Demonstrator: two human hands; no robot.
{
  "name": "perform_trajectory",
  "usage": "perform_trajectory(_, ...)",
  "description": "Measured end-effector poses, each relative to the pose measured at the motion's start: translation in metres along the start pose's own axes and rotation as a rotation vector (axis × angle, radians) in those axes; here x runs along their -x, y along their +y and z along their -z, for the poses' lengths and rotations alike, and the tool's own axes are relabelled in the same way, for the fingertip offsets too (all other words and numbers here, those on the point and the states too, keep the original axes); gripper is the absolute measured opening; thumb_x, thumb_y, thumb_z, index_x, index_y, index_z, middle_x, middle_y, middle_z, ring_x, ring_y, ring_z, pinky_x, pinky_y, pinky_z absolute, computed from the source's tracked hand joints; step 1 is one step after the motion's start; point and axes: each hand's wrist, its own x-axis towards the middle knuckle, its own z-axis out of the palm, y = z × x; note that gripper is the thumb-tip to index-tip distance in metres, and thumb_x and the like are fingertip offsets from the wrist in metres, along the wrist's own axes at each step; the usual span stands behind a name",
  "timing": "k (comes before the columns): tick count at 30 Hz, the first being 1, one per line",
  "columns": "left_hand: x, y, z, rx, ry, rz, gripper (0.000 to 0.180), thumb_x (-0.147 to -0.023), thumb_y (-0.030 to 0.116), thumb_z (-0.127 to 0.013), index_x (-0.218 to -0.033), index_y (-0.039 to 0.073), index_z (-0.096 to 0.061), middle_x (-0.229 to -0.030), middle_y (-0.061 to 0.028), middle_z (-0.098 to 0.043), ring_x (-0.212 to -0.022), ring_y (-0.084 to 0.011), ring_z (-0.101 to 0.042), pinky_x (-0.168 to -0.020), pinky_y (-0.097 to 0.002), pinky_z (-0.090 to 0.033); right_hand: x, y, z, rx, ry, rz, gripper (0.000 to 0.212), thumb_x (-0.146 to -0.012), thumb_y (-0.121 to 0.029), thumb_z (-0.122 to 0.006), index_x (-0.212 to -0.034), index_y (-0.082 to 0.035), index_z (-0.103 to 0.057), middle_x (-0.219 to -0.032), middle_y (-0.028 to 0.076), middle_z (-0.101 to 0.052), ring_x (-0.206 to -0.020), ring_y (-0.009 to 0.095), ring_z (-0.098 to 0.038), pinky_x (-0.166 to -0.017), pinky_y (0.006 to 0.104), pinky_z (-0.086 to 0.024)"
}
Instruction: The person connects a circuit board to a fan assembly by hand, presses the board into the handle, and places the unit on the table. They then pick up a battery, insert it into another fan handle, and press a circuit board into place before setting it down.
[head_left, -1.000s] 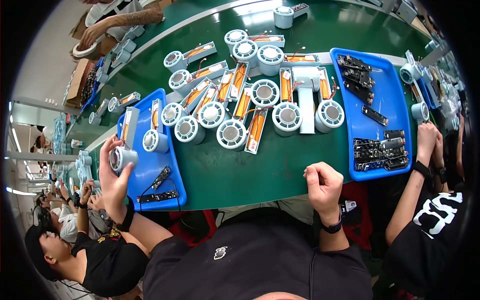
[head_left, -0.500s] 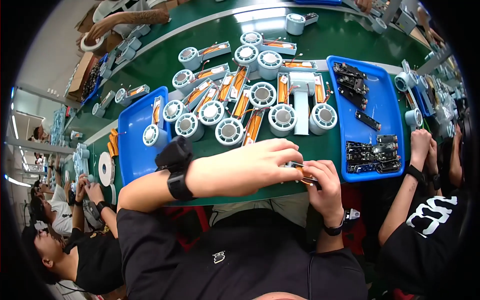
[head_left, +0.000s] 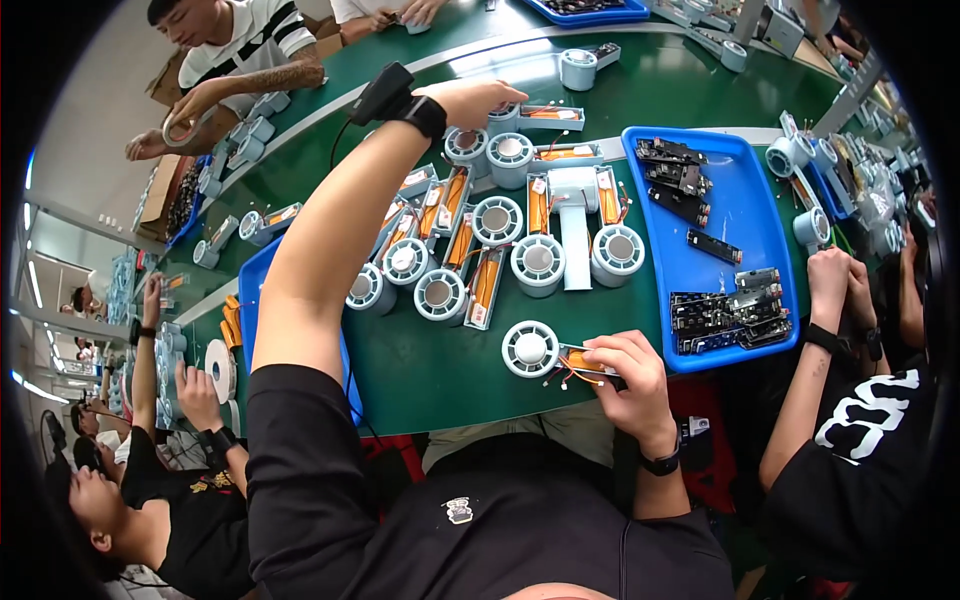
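Observation:
My right hand (head_left: 632, 375) grips the handle end of a light-blue handheld fan housing (head_left: 530, 348) close to the table's front edge. An orange battery and loose thin wires with small white plugs show beside its round head; a dark piece under my fingers is mostly hidden. My left hand (head_left: 472, 102) is stretched far across the table, fingers extended over the far fan housings (head_left: 508, 152); whether they touch one cannot be seen. Several similar housings with orange batteries, and one T-shaped light-blue piece (head_left: 575, 230), lie between my hands.
To the right, a blue tray (head_left: 720, 255) holds black circuit-board parts (head_left: 730, 310). Another blue tray (head_left: 352, 385) is partly behind my left arm. A white tape roll (head_left: 218, 368) stands at the left. Co-workers sit on both sides and across the table.
My left hand has left the piece near my right hand and reached forward and left to the far housings. My right hand keeps its hold; the fan housing in it is now uncovered.

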Motion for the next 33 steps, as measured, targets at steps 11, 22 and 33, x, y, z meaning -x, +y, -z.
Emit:
perform_trajectory(11, 0.009, -0.040, 0.043, -0.188, 0.144, 0.259, 0.062, -0.068, 0.007, -0.083, -0.126, 0.005, -0.063, -0.112, -0.0161, -0.066, -0.106, -0.0350, -0.065, -0.092, -0.0410, -0.055, 0.003, 0.001, -0.002, -0.023, 0.022, -0.001, 0.038, -0.065, 0.010, -0.073, -0.099, -0.004, -0.071, -0.105, 0.012, -0.075, -0.093, 0.032, -0.068, -0.079, 0.0397, -0.056)
perform_trajectory(22, 0.110, -0.100, 0.014, 0.197, -0.131, 0.435, 0.073, -0.079, 0.013, -0.082, -0.146, 0.014, -0.053, -0.135, -0.0146, -0.058, -0.127, -0.0297, -0.056, -0.107, -0.0359, -0.046, 0.004, 0.001, -0.001, -0.030, 0.011, -0.009, 0.038, -0.064, 0.011, -0.073, -0.098, -0.004, -0.071, -0.104, 0.012, -0.074, -0.092, 0.032, -0.067, -0.077, 0.0390, -0.056)
perform_trajectory(33, 0.077, -0.041, -0.017, 0.005, -0.127, 0.528, 0.086, -0.066, 0.045, -0.082, -0.144, 0.018, -0.059, -0.139, -0.0169, -0.051, -0.122, -0.0427, -0.049, -0.113, -0.0439, -0.037, 0.003, -0.002, -0.007, -0.021, 0.005, -0.034, 0.037, -0.067, 0.010, -0.076, -0.100, -0.004, -0.070, -0.105, 0.012, -0.074, -0.093, 0.030, -0.066, -0.077, 0.0377, -0.055)
